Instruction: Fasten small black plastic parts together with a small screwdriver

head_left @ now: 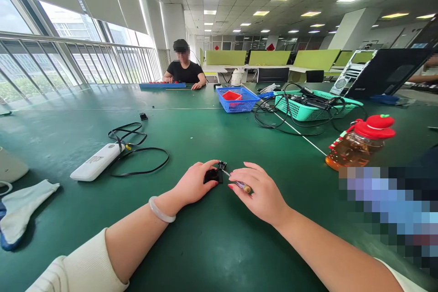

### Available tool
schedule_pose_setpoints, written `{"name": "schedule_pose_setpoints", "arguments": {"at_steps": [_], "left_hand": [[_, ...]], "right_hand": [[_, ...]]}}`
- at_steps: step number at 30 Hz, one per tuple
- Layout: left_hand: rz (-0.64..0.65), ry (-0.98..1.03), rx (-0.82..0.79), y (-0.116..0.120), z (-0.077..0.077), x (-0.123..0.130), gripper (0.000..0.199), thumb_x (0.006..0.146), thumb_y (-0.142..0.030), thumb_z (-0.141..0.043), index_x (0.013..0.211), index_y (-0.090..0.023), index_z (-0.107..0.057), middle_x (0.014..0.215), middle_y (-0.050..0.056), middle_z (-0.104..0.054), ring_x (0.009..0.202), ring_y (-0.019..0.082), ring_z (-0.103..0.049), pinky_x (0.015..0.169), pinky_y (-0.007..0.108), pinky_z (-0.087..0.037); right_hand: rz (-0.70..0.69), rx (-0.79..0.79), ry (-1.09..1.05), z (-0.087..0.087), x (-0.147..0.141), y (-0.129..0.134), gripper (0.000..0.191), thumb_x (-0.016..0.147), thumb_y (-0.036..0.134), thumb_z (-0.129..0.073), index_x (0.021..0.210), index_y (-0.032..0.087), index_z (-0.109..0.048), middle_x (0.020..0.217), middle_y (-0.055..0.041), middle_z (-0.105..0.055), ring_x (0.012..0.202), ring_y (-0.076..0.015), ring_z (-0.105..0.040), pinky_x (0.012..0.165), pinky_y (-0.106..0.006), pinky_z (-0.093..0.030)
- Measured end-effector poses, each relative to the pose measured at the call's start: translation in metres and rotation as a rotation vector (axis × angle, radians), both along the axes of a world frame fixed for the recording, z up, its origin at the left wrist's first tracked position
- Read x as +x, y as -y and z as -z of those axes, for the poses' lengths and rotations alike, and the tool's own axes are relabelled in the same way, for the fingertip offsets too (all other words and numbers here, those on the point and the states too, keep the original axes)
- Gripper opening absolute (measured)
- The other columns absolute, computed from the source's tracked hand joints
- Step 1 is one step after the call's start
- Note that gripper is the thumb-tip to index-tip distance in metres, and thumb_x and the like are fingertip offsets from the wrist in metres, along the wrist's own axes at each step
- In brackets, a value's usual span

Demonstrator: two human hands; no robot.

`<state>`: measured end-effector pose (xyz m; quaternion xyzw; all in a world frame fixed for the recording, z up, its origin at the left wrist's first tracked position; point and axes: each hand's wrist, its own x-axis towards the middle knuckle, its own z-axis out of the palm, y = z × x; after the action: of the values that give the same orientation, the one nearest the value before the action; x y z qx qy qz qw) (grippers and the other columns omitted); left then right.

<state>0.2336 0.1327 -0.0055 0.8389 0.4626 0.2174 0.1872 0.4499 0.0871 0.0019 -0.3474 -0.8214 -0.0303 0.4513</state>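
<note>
My left hand [195, 181] is closed around a small black part [213, 175] on the green table, thumb in front and fingers behind. What kind of part it is I cannot make out; a little black bracket-like piece sticks up at its far end. Between the fingers of my right hand [262, 191] is a screwdriver [243, 186] with a yellowish, see-through handle. Its thin metal shaft points left, and the tip is at or very near the black part's raised end.
A white power bank [97, 162] with black cable lies left, near a cloth [29, 212]. Farther back stand a blue basket [236, 106] and a teal basket [304, 113] of cables. At right is a red-lidded bottle [362, 146]. A person [185, 73] sits across the table.
</note>
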Motion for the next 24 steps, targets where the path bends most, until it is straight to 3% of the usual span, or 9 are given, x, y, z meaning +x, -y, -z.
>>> {"name": "schedule_pose_setpoints", "arguments": {"at_steps": [4, 8, 11, 18, 22, 24], "left_hand": [[0.002, -0.009, -0.009, 0.0, -0.001, 0.0, 0.059, 0.082, -0.025, -0.066, 0.138, -0.028, -0.049, 0.115, 0.004, -0.072, 0.11, 0.026, -0.062, 0.098, 0.042, -0.049], [0.002, -0.024, -0.045, -0.001, -0.003, 0.0, 0.059, 0.082, -0.024, -0.066, 0.138, -0.028, -0.048, 0.116, 0.003, -0.072, 0.11, 0.026, -0.061, 0.098, 0.042, -0.049], [0.0, -0.019, -0.066, 0.0, -0.004, 0.0, 0.059, 0.081, -0.024, -0.067, 0.138, -0.028, -0.049, 0.116, 0.003, -0.072, 0.11, 0.026, -0.061, 0.099, 0.043, -0.048], [-0.009, -0.025, -0.052, 0.0, -0.003, 0.0, 0.059, 0.082, -0.024, -0.067, 0.138, -0.028, -0.049, 0.114, 0.005, -0.072, 0.11, 0.026, -0.061, 0.1, 0.042, -0.048], [-0.012, -0.039, -0.027, -0.001, 0.0, -0.001, 0.057, 0.082, -0.026, -0.067, 0.137, -0.029, -0.051, 0.111, 0.006, -0.069, 0.106, 0.025, -0.062, 0.096, 0.04, -0.05], [-0.009, -0.05, -0.011, -0.002, 0.001, -0.001, 0.057, 0.083, -0.027, -0.067, 0.137, -0.029, -0.051, 0.11, 0.007, -0.068, 0.104, 0.024, -0.062, 0.095, 0.039, -0.05]], "right_hand": [[0.026, -0.214, -0.2, 0.003, -0.001, -0.001, 0.009, 0.09, 0.031, -0.062, 0.092, 0.026, -0.069, 0.088, -0.0003, -0.076, 0.08, -0.0183, -0.071, 0.097, -0.043, -0.053], [0.086, -0.536, -0.38, 0.007, 0.001, -0.008, 0.021, 0.087, 0.043, -0.062, 0.086, 0.025, -0.071, 0.084, -0.0021, -0.075, 0.076, -0.0196, -0.069, 0.074, -0.032, -0.056], [0.125, -0.655, -0.452, 0.007, 0.003, -0.013, 0.029, 0.086, 0.05, -0.06, 0.084, 0.023, -0.071, 0.084, -0.0035, -0.074, 0.075, -0.02, -0.068, 0.071, -0.031, -0.054], [0.109, -0.537, -0.388, 0.002, 0.003, -0.005, 0.026, 0.092, 0.043, -0.053, 0.088, 0.022, -0.067, 0.088, -0.0049, -0.073, 0.08, -0.02, -0.068, 0.069, -0.031, -0.054], [0.007, -0.279, -0.201, 0.0, 0.003, 0.001, 0.012, 0.091, 0.027, -0.054, 0.095, 0.024, -0.064, 0.091, -0.0043, -0.074, 0.087, -0.0208, -0.069, 0.082, -0.037, -0.056], [-0.052, -0.153, -0.106, -0.001, 0.003, 0.003, 0.014, 0.09, 0.019, -0.053, 0.099, 0.026, -0.062, 0.094, -0.0036, -0.074, 0.09, -0.0209, -0.069, 0.092, -0.042, -0.054]]}}
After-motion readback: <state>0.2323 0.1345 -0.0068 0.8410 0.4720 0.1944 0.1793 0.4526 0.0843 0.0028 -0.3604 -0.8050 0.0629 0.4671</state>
